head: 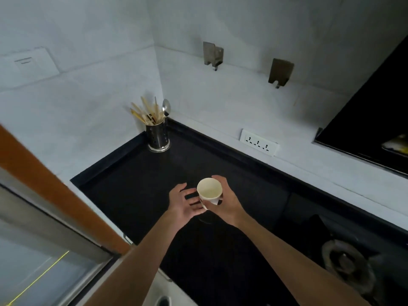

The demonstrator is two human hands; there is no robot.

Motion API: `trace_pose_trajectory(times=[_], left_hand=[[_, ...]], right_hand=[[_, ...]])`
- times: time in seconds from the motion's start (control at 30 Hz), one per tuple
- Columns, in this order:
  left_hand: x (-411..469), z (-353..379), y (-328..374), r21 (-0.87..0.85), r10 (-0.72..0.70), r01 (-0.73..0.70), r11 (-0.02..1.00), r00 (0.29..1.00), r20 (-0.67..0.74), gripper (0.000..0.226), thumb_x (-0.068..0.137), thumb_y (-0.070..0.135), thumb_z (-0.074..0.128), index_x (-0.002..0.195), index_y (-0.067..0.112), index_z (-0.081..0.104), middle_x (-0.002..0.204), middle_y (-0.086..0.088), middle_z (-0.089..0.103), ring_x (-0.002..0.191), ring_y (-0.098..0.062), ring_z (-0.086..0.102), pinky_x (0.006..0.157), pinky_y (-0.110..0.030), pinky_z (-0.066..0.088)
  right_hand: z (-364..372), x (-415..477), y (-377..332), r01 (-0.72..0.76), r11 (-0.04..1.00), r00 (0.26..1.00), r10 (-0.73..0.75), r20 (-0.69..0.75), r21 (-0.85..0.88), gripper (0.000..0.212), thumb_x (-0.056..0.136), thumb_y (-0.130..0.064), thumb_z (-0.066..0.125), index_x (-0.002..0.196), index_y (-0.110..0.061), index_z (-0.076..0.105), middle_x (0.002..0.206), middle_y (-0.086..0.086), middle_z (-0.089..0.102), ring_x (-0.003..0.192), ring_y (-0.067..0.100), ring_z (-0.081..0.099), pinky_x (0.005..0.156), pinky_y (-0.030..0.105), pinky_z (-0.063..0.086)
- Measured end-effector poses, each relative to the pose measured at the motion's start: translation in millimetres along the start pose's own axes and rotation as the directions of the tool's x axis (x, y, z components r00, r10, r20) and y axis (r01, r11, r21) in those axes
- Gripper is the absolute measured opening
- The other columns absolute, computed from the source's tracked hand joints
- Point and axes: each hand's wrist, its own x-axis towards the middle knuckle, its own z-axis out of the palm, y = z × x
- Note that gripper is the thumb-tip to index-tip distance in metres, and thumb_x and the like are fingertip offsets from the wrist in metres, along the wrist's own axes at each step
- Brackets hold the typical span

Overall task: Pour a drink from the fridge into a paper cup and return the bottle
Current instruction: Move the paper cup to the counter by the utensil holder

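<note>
While upright, mouth skyward, paper cup (209, 191) within curled right hand (228, 205); left hand (183, 204) open.

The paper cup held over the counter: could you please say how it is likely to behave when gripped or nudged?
The paper cup looks empty inside, so it is probably very light. Its thin wall would likely dent if the right hand squeezes hard. Tapering to a narrower base, it may tip easily when nudged.

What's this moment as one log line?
right hand: holds paper cup | left hand: open beside it | bottle: not in view
</note>
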Motion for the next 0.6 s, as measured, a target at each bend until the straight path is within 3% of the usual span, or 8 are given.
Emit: trace_pose_trajectory(times=[0.13,0.33,0.47,0.6], left_hand=[[28.1,0.0,3.1,0.083,-0.067,0.065,0.994,0.997,0.027,0.052,0.097,0.036,0.045,0.134,-0.001,0.049,0.138,-0.034,0.049,0.129,-0.052,0.046,0.112,-0.064,0.032],[59.0,-2.7,9.7,0.269,-0.164,0.143,0.952,0.985,0.056,0.051,0.099,0.034,0.044,0.135,-0.001,0.050,0.138,-0.032,0.051,0.128,-0.050,0.048,0.104,-0.061,0.038],[75.4,-10.2,15.2,0.344,-0.206,0.169,0.924,0.976,0.072,0.049,0.099,0.033,0.045,0.133,-0.001,0.052,0.134,-0.031,0.054,0.125,-0.048,0.051,0.100,-0.058,0.041],[94.0,-22.5,21.3,0.384,-0.244,0.193,0.903,0.966,0.088,0.050,0.098,0.035,0.046,0.132,-0.002,0.053,0.132,-0.032,0.055,0.120,-0.048,0.054,0.106,-0.060,0.040]], right_hand=[[9.8,0.5,11.0,-0.055,0.998,0.994,0.055,-0.099,0.008,0.068,0.079,-0.027,0.080,0.131,-0.036,0.037,0.120,-0.017,0.053,0.111,0.004,0.055,0.086,0.026,0.055],[29.5,-0.2,30.0,-0.178,0.983,0.955,0.184,-0.233,0.045,0.067,0.078,-0.023,0.080,0.130,-0.030,0.037,0.118,-0.012,0.053,0.108,0.009,0.057,0.083,0.034,0.058],[43.1,4.3,34.3,-0.247,0.967,0.927,0.253,-0.275,0.058,0.067,0.080,-0.026,0.080,0.130,-0.029,0.036,0.116,-0.014,0.052,0.105,0.008,0.057,0.081,0.029,0.057],[57.2,8.9,37.6,-0.280,0.959,0.909,0.276,-0.312,0.035,0.068,0.080,-0.025,0.080,0.131,-0.028,0.035,0.116,-0.017,0.049,0.108,0.008,0.055,0.083,0.029,0.057]])
